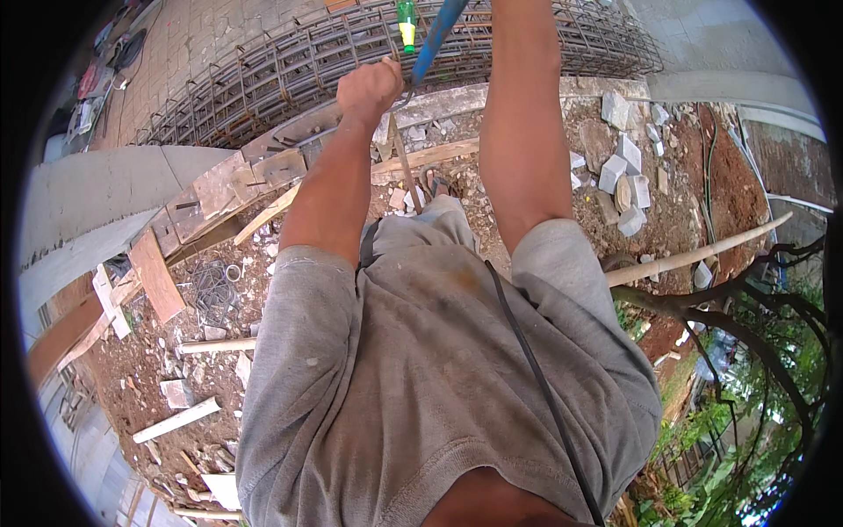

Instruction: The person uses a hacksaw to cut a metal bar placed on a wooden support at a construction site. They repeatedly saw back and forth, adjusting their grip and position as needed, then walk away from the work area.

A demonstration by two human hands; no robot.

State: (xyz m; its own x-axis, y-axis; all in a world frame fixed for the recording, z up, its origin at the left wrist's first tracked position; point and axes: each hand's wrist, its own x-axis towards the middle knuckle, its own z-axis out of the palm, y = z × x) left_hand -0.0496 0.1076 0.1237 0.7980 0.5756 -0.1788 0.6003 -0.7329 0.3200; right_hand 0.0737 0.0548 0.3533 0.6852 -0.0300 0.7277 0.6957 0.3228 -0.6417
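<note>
One left hand grips a blue-handled tool rising just beside it.

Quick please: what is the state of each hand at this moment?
Left hand: closed in a fist around a thin rod, next to a blue handle.
Right hand: out of the picture past the top edge; cannot be told.

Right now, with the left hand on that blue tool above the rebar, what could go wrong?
1. The left hand is closed on a thin rod beside the blue tool; if that grip slips, the tool could drop onto the rebar cage.
2. The right hand is out of view, so its hold cannot be checked.
3. Rubble and loose planks below could cause a trip.
</note>
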